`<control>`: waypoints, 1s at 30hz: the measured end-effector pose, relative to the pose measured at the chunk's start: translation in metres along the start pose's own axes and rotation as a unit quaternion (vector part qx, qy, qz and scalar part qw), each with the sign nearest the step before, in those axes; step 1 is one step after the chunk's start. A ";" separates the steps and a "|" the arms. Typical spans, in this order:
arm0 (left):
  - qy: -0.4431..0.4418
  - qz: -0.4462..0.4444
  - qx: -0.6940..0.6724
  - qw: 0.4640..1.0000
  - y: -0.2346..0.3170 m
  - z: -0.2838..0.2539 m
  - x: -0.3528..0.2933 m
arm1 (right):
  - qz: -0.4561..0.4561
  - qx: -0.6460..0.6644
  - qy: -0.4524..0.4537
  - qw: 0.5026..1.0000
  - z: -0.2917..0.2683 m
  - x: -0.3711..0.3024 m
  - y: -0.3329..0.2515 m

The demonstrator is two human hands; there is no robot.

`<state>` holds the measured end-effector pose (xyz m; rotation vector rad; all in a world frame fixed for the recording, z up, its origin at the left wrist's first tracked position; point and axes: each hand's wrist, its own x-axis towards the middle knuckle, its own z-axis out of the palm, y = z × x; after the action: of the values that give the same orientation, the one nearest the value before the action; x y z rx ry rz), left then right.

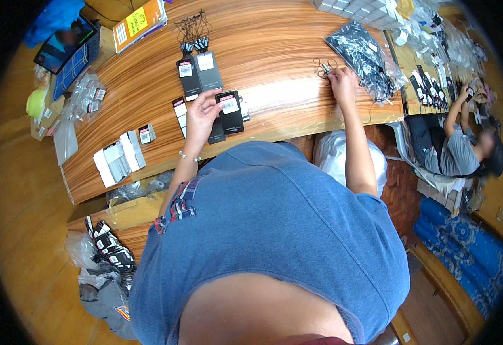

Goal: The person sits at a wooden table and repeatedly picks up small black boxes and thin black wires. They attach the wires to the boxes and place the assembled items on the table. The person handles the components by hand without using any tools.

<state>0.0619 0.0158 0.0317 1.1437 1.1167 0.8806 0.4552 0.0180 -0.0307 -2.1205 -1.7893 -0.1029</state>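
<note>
Table [274, 92] of polished wood, wide and curved by the lens, carries all the work. Clear plastic bag [364, 57] near its right edge, holding a dark mass of looped strings; it lies just beyond the right hand. Second clear bag [84, 95] at the left side holds a few small tags. Orange booklet [139, 20] at the far left edge. Stack of white-and-grey cards [119, 161] near the front left edge of the table.

Left hand [201, 118] rests over a loose fan of black hang tags [228, 112] near the front edge; fingers [212, 99] partly curled, thumb and forefinger pinching the top edge of one black tag with a white label. Other tags of the fan lie flat beneath and beside the palm. A pair of tags, one black and one grey [199, 72], lies farther back, with a bundle of black strings [193, 29] behind it.

Right hand [342, 83] is well apart from the left, at the right side of the table. Its fingers are drawn together at the tips, closed on a small loop of string [323, 68] lying on the wood, just beside the string bag.
</note>
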 end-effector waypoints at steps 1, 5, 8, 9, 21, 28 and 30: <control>-0.002 0.000 -0.003 1.000 0.000 -0.001 -0.001 | 0.019 0.020 0.009 1.000 -0.004 0.001 0.002; -0.025 0.012 -0.003 1.000 0.001 -0.001 -0.004 | 0.201 0.406 -0.012 0.891 -0.020 0.014 0.009; -0.062 0.039 0.016 0.997 0.011 0.009 -0.001 | 0.204 0.560 0.022 0.803 -0.049 0.027 -0.012; -0.074 0.046 0.019 0.996 0.019 0.015 0.000 | 0.219 0.565 0.015 0.795 -0.052 0.030 -0.013; -0.220 0.077 -0.021 0.972 0.055 0.075 0.017 | 0.160 0.740 -0.131 0.640 -0.088 0.001 -0.157; -0.208 0.064 0.007 0.976 0.044 0.061 0.011 | 0.230 0.822 -0.118 0.508 -0.078 0.012 -0.170; -0.201 0.067 0.001 0.977 0.044 0.059 0.005 | 0.230 0.844 -0.099 0.474 -0.073 0.027 -0.161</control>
<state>0.1207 0.0165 0.0755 1.3394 0.7148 0.7083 0.3178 0.0410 0.0812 -0.7958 -0.3992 1.4311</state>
